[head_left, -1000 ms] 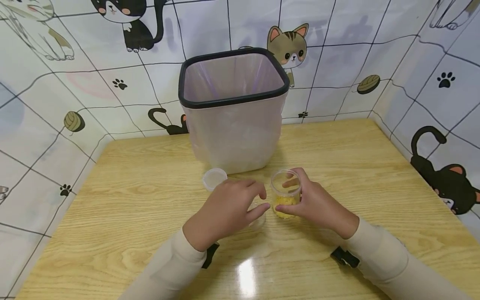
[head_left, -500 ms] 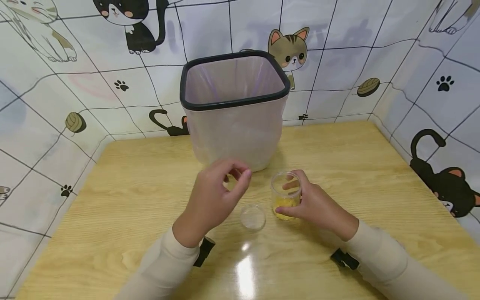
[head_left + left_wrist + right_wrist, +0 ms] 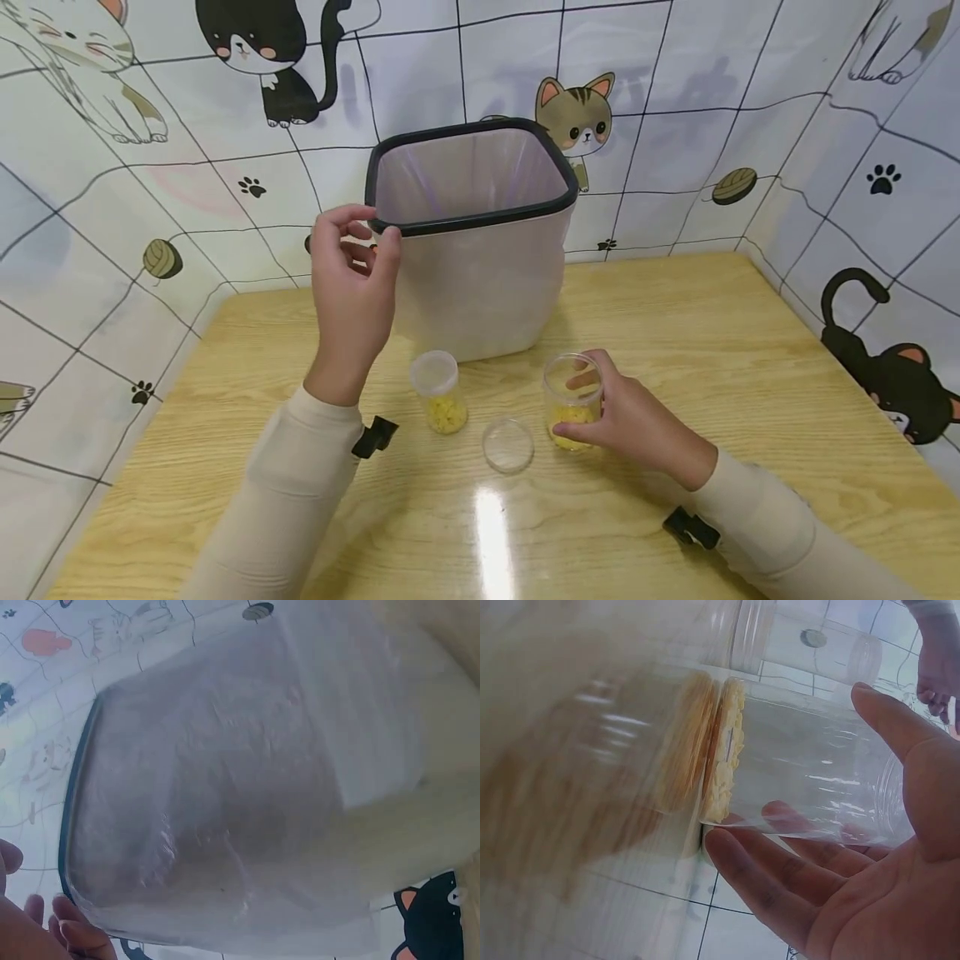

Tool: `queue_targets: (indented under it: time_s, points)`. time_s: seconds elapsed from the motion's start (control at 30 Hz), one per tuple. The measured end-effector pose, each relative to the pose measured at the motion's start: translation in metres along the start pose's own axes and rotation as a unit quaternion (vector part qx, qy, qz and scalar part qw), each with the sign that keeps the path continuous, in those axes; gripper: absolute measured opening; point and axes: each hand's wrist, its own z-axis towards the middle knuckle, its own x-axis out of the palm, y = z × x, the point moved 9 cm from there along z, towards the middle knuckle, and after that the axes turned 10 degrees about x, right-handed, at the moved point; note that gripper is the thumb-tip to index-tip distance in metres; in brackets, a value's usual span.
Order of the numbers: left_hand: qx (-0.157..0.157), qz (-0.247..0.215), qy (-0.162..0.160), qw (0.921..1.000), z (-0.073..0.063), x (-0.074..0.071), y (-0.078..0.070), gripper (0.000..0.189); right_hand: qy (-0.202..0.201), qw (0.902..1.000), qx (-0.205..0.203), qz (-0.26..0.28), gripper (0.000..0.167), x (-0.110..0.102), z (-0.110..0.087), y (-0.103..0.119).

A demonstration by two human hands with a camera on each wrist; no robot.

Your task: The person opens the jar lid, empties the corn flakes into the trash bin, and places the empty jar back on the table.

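My right hand (image 3: 618,408) grips a clear, open-topped plastic jar (image 3: 802,757) that stands upright on the table, with yellow bits (image 3: 572,417) at its bottom. In the right wrist view, the thumb and fingers lie on either side of this jar. Raised beside the front left corner of a bin (image 3: 480,283) is my left hand (image 3: 352,283), fingers loosely bent and holding nothing. Whether its fingertips touch the dark rim (image 3: 480,218) is unclear. Between the arms stands a second jar (image 3: 444,400) with a whitish lid (image 3: 434,372) and yellow bits inside. A clear round lid (image 3: 507,446) lies flat between the jars.
The bin, lined with a translucent bag (image 3: 225,750), stands at the back of the wooden table (image 3: 675,333). Cat-print walls (image 3: 675,108) enclose the table at the back and both sides.
My left hand has moved from beside the clear lid up and left to the bin's corner, uncovering the lid and the lidded jar. The right hand still grips the open jar in place.
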Motion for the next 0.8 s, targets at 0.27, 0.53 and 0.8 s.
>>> queue_targets:
  time_s: [0.27,0.53,0.8]
  points:
    - [-0.082,0.040,-0.002,0.9958,0.015,-0.001,0.033,0.046,-0.001,1.0000,0.001,-0.005,0.087,0.001,-0.001,-0.002]
    - [-0.188,-0.044,0.018,0.9810,0.016,0.014,0.052,0.049,-0.003,0.9999,-0.007,-0.009,0.088,0.001,-0.001,-0.001]
    - [-0.205,-0.079,0.037,0.9748,0.017,0.025,0.052,0.046,-0.004,0.9999,-0.004,-0.013,0.088,0.000,0.000,-0.002]
